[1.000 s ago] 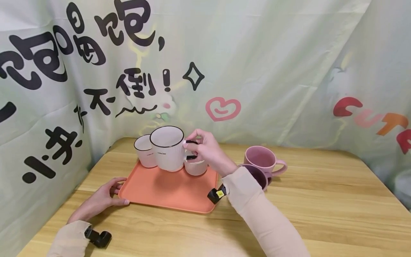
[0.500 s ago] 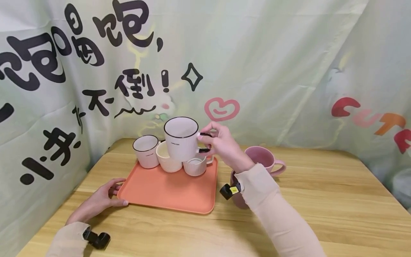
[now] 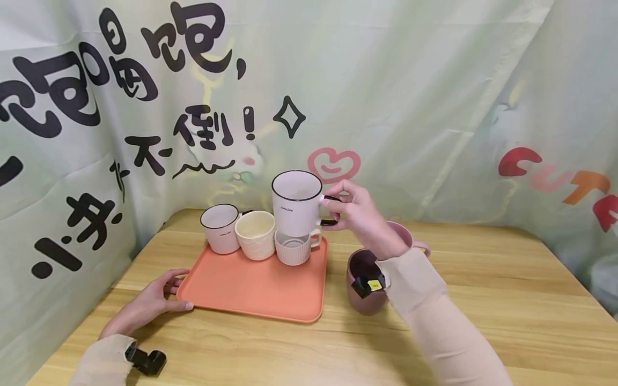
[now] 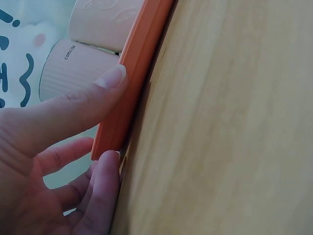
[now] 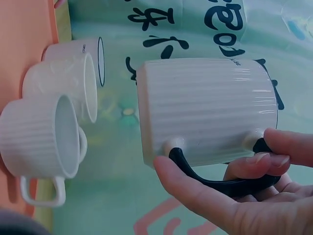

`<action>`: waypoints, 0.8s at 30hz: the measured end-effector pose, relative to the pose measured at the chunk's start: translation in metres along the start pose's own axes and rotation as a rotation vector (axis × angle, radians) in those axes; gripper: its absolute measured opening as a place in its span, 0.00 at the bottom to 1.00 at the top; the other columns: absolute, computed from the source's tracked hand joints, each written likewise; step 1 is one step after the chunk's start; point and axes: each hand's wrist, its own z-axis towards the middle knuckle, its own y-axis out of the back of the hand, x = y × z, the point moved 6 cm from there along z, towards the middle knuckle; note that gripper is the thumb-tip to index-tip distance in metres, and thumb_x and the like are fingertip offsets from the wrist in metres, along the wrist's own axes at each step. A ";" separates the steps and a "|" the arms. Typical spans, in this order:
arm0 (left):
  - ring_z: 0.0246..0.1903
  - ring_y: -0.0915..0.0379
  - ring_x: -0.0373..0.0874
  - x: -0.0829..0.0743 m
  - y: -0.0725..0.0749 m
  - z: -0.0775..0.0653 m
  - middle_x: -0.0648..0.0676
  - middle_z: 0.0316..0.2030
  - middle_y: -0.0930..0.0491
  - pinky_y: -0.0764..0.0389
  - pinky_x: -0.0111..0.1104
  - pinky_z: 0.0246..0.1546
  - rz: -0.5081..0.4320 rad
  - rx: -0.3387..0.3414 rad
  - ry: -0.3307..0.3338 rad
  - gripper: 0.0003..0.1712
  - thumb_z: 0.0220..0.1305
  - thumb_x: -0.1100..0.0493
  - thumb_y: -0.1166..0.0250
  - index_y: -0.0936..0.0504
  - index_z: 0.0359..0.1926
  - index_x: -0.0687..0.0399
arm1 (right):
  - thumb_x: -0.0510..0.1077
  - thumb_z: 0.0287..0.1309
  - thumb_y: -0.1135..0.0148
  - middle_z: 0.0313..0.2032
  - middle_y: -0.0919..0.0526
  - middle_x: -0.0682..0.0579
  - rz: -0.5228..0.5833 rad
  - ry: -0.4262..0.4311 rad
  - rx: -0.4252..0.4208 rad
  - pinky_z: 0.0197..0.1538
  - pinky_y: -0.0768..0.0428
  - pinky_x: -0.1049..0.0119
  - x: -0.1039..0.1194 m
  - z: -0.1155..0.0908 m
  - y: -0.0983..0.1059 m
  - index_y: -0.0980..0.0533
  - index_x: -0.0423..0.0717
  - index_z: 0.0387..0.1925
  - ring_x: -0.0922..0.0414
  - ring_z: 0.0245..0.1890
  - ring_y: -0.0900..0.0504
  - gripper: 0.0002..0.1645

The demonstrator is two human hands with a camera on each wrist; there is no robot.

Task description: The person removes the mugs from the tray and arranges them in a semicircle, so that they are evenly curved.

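Observation:
My right hand [image 3: 359, 214] holds a white ribbed mug [image 3: 295, 212] by its black handle, upright in the air above the back right of the orange tray [image 3: 251, 292]. In the right wrist view, fingers curl through the mug's handle [image 5: 227, 186]. My left hand [image 3: 152, 297] grips the tray's front left corner, its thumb on the rim in the left wrist view. Along the tray's back stand a black-rimmed white mug [image 3: 221, 231], a cream cup [image 3: 256, 240] and a small ribbed white cup [image 3: 293, 252]. The held mug overlaps the small cup's top in the head view.
Right of the tray, a dark purple mug [image 3: 362, 295] stands on the wooden table [image 3: 483, 300]. Behind it is a pink mug [image 3: 403, 233], partly hidden by my right forearm. A printed curtain [image 3: 396, 107] hangs around the table's back and left side.
My right hand has lifted the white mug and carried it right, from in front of the cream cup to above the small cup. The left hand stays on the tray corner.

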 end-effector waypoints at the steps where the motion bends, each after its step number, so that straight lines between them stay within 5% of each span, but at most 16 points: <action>1: 0.46 0.26 0.50 0.000 0.000 0.000 0.61 0.49 0.23 0.25 0.34 0.43 0.001 0.000 0.001 0.46 0.56 0.63 0.23 0.38 0.69 0.75 | 0.29 0.68 0.44 0.26 0.31 0.47 0.004 0.002 -0.004 0.44 0.18 0.42 0.001 -0.001 0.002 0.31 0.38 0.42 0.54 0.25 0.35 0.06; 24: 0.43 0.26 0.45 0.000 0.000 -0.002 0.59 0.46 0.22 0.25 0.31 0.41 -0.015 0.001 -0.032 0.46 0.55 0.62 0.22 0.37 0.67 0.76 | 0.29 0.68 0.44 0.29 0.27 0.49 -0.061 0.036 -0.099 0.47 0.18 0.43 0.007 -0.013 0.060 0.29 0.37 0.41 0.56 0.27 0.33 0.04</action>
